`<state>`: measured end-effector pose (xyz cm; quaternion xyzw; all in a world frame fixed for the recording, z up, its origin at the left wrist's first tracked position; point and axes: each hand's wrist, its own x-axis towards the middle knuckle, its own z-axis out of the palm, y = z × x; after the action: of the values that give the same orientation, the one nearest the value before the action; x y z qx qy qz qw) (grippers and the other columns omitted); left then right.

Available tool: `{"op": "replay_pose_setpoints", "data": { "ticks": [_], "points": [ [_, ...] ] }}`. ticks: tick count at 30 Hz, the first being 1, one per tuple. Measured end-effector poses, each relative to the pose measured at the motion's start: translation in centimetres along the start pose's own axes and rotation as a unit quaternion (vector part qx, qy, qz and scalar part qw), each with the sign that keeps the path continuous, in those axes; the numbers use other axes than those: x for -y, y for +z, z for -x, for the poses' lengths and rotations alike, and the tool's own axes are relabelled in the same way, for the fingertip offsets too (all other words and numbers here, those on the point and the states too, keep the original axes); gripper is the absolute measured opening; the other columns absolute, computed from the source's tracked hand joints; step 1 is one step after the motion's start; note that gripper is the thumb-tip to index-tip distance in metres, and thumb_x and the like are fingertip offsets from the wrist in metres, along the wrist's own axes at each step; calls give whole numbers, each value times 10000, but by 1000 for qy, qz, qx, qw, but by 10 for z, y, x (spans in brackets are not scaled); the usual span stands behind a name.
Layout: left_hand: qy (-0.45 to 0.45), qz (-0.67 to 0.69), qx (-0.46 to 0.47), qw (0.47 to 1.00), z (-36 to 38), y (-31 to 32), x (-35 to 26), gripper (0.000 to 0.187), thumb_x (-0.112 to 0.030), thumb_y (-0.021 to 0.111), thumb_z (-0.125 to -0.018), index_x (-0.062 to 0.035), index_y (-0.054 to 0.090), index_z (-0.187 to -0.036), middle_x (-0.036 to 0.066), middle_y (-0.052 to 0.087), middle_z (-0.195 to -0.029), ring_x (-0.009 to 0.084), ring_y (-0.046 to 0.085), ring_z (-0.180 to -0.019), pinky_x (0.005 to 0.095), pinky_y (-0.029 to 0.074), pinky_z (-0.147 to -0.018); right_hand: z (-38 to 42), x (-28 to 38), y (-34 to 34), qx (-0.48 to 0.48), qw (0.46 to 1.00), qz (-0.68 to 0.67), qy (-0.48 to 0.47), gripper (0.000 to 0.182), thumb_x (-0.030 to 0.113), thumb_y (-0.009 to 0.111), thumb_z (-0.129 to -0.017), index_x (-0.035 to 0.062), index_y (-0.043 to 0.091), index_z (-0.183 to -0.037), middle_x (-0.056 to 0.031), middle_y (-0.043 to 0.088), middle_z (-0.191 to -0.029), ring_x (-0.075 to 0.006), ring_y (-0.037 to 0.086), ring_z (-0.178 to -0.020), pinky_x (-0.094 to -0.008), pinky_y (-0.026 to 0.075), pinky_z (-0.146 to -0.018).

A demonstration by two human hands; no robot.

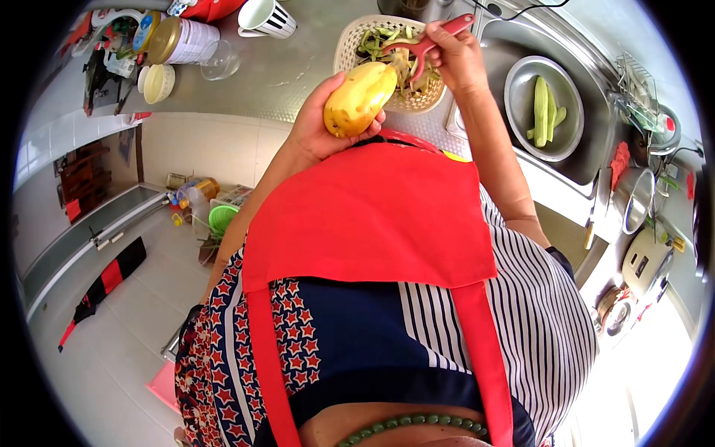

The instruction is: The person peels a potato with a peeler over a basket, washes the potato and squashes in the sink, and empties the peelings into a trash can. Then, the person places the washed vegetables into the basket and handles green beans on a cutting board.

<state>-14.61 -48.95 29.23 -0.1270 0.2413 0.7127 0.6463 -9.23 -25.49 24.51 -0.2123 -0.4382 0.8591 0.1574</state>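
My left hand is wrapped round a large potato, mostly bare yellow with brown skin left at its lower end. In my right hand is a red peeler, gripped by its handle, its forked head close to the potato's upper right end. Beneath both hands stands a cream plastic basket holding green and brown peelings.
To the right, a steel sink holds a metal bowl with pale green peeled vegetables. On the counter at left are a striped mug, a jar, a glass and a small cup.
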Motion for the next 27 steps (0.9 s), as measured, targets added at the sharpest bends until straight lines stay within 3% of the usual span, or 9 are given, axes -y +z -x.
{"op": "replay_pose_setpoints", "data": {
  "ticks": [1,5,9,14,21,27],
  "points": [
    [1,-7,4,1000,2,3,0,558,-420,406,-915,17,396,-1263,197,486,-1135,289,516,-940,376,481,-787,-5,1,-9,-2,1000,-9,6,98,97,609,-844,2,590,-860,-99,619,-713,-90,486,-499,-204,363,-434],
    [15,-3,-36,999,-1,8,2,546,-389,400,-921,5,370,-1300,200,467,-1197,283,509,-954,372,472,-800,-7,0,-18,-31,999,-37,-9,100,101,621,-838,5,591,-847,-104,619,-712,-105,498,-501,-217,371,-434],
    [-4,90,-44,995,-3,11,2,532,-367,396,-920,-6,367,-1309,202,456,-1222,280,499,-971,368,462,-806,0,-1,-6,-35,997,-61,5,101,102,622,-835,6,593,-840,-97,623,-717,-96,474,-468,-208,360,-419],
    [-3,102,-33,994,-5,5,2,542,-396,343,-930,4,366,-1296,213,474,-1185,287,502,-956,383,462,-788,21,9,19,29,993,-97,53,123,134,635,-827,18,596,-809,-63,603,-668,-81,463,-456,-195,347,-407],
    [30,13,-99,995,-2,13,3,535,-445,394,-916,-30,429,-1252,185,521,-1157,294,536,-973,396,483,-801,48,11,60,145,984,-63,82,133,146,659,-816,24,612,-834,-52,614,-688,-69,487,-470,-191,371,-410],
    [41,-16,-110,993,-4,5,3,535,-454,398,-914,-40,434,-1251,175,530,-1155,285,556,-965,397,496,-793,46,8,62,150,984,-36,87,145,140,664,-811,7,614,-845,-52,613,-685,-73,491,-471,-191,370,-406]
  ]
}}
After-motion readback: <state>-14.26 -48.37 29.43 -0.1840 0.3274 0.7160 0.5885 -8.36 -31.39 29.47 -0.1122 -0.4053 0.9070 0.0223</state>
